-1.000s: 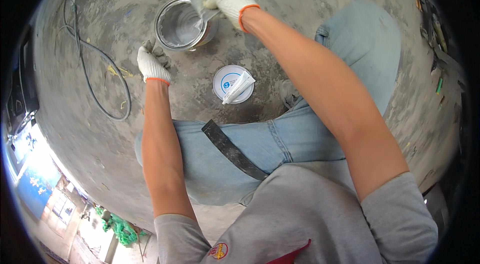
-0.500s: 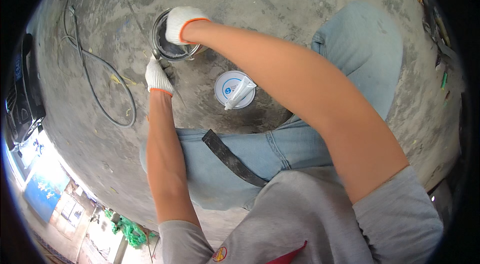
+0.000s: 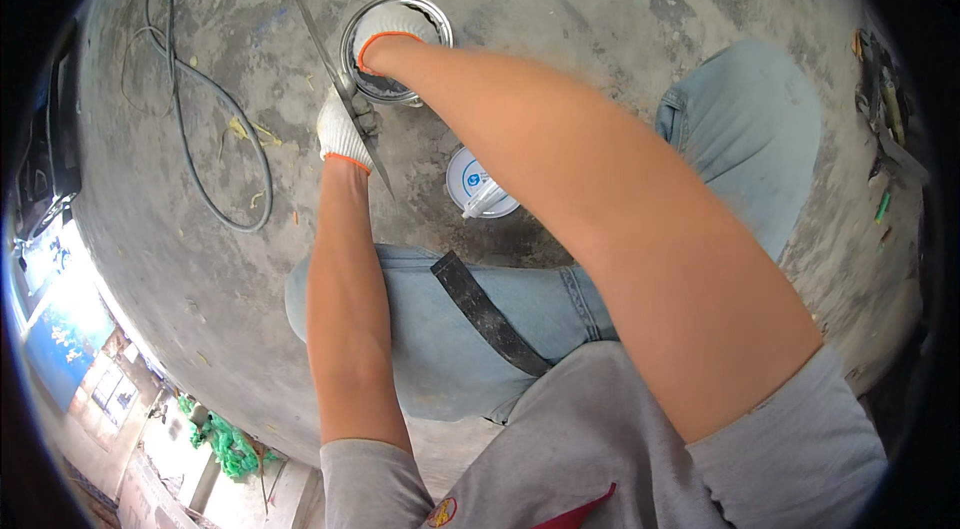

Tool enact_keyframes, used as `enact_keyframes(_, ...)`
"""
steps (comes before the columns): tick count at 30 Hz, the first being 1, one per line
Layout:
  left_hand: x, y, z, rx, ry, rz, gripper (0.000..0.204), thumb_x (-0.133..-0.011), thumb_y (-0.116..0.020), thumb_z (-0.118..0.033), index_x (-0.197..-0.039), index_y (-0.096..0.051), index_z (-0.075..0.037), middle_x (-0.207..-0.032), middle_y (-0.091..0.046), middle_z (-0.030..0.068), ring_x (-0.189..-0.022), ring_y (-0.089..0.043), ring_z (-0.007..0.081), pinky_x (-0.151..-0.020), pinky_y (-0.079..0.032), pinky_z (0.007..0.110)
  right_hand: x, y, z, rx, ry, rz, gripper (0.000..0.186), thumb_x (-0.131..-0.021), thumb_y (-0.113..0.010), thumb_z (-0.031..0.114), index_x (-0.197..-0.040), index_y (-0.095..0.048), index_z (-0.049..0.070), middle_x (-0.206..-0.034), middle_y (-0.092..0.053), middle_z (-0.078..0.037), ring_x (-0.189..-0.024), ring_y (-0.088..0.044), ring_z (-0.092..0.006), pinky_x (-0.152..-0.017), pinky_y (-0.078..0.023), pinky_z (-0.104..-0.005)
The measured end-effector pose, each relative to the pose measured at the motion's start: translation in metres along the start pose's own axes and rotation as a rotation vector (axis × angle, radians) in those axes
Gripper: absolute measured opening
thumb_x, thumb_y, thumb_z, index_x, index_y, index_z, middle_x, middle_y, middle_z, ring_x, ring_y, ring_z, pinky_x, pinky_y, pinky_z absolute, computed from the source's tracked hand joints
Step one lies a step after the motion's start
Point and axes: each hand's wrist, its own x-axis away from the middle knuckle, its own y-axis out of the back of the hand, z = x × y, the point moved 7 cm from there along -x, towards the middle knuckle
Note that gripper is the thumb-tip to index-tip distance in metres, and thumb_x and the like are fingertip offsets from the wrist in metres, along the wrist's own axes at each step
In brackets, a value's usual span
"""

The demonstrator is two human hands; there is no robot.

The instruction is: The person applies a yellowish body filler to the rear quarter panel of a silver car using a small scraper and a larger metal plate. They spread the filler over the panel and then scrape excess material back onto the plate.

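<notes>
An open round metal can (image 3: 432, 26) stands on the concrete floor in front of my knees. My right hand (image 3: 388, 27), in a white glove with an orange cuff, reaches down into the can's mouth; its fingers are hidden inside. My left hand (image 3: 343, 131), gloved the same way, sits just left of the can and grips a long thin metal strip (image 3: 312, 27) that slants from the upper left down past the hand. A round white lid (image 3: 470, 179) with a blue mark lies on the floor near the can, with a small white piece resting on it.
A dark hose or cable (image 3: 205, 144) loops over the floor at the left. A black strap (image 3: 485, 314) lies across my jeans-clad leg. Small tools and scraps (image 3: 880, 144) lie at the right edge. Green netting (image 3: 228, 441) sits at the lower left.
My right hand has moved from the can's right rim to over and into its opening. The thin metal strip now shows in my left hand, beside the can.
</notes>
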Motion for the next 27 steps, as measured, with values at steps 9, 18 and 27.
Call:
enact_keyframes(9,-0.001,0.002,0.003,0.014,0.011,-0.010,0.024,-0.106,-0.059,-0.031,-0.085,-0.055,-0.020,-0.059,-0.047,-0.0040,-0.044,-0.041,0.0119,-0.042,-0.033,0.028,-0.008,0.001,-0.015,-0.032,0.026,-0.018,0.035,-0.084,-0.065,0.023,-0.112,-0.079,0.006,-0.117,-0.075,-0.018,-0.100,-0.073,-0.0346,-0.085,-0.056,-0.0456)
enact_keyframes(18,-0.003,0.002,0.006,0.029,-0.011,-0.011,0.026,-0.107,-0.059,-0.032,-0.084,-0.055,-0.020,-0.059,-0.044,-0.0046,-0.044,-0.038,0.0111,-0.042,-0.032,0.029,-0.008,0.000,-0.021,-0.050,0.051,-0.031,0.036,-0.086,-0.064,0.024,-0.115,-0.078,0.007,-0.121,-0.074,-0.017,-0.103,-0.072,-0.0343,-0.087,-0.056,-0.0455)
enact_keyframes(27,0.000,0.001,0.002,-0.074,0.004,-0.103,0.023,-0.102,-0.067,-0.045,-0.101,-0.072,-0.023,-0.065,-0.050,-0.0048,-0.050,-0.042,0.0098,-0.046,-0.033,0.028,-0.009,0.009,-0.037,-0.058,0.041,-0.081,0.037,-0.088,-0.064,0.026,-0.118,-0.077,0.007,-0.125,-0.074,-0.016,-0.106,-0.072,-0.0341,-0.088,-0.055,-0.0453)
